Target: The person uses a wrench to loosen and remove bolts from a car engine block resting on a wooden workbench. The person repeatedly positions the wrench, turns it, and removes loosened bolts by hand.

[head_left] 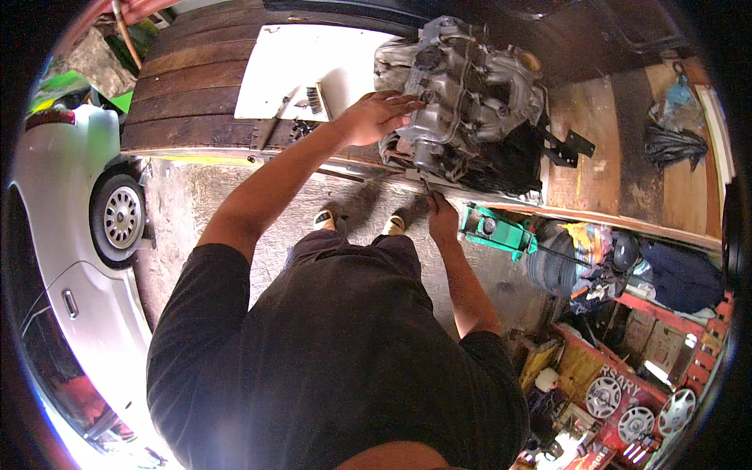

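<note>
A grey metal car engine [450,94] sits on the wooden workbench, close to its front edge. My left hand [377,117] lies against the engine's left side, its fingers stretched out over the metal. Below the engine's front edge, my right hand [443,219] is closed around a slim metal wrench [425,185]. The wrench's upper end points up at the lower front of the engine; whether it touches a bolt is too small to tell.
On the bench, a white board [313,59] carries a brush [315,99] beside a long-handled tool [274,119]. A black bracket [576,147] juts out right of the engine. A green floor jack [495,230] and tires [547,262] stand at right; a silver car [78,188] at left.
</note>
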### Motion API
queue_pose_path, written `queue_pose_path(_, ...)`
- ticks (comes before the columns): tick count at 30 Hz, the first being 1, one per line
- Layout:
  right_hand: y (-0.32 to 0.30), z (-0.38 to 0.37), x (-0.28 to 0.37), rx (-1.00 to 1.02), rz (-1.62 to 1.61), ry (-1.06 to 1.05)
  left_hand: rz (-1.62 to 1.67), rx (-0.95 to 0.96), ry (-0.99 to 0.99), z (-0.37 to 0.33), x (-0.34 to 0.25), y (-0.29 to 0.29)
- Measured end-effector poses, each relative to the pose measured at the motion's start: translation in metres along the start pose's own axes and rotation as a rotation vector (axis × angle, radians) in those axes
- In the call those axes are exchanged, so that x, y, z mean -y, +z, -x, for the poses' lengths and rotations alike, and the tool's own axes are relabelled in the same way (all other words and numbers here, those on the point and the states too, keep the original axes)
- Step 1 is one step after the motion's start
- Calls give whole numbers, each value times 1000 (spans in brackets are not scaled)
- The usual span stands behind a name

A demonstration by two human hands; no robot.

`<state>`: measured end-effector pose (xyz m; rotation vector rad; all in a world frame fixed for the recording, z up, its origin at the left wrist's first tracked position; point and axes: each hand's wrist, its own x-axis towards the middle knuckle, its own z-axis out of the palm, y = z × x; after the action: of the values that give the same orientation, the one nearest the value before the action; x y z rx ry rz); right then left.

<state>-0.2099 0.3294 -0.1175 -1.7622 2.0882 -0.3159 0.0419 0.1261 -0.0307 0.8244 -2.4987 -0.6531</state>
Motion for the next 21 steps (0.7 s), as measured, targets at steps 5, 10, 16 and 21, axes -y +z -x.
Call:
queue_pose_path(5, 34, -15, 17, -10, -224, -7, 58, -13, -14, 0, 0, 6)
queue_pose_path(10, 90, -46, -13, -171, -426, -170, -95, -20, 39, -3, 4, 2)
queue_pose_path(16, 103, -56, -14, -214, -601, -219, -322, 79, -26, -2, -6, -4)
queue_pose_path(21, 51, -44, 21, -126, -384, -144, -454, 107, -162, 16, -11, -7)
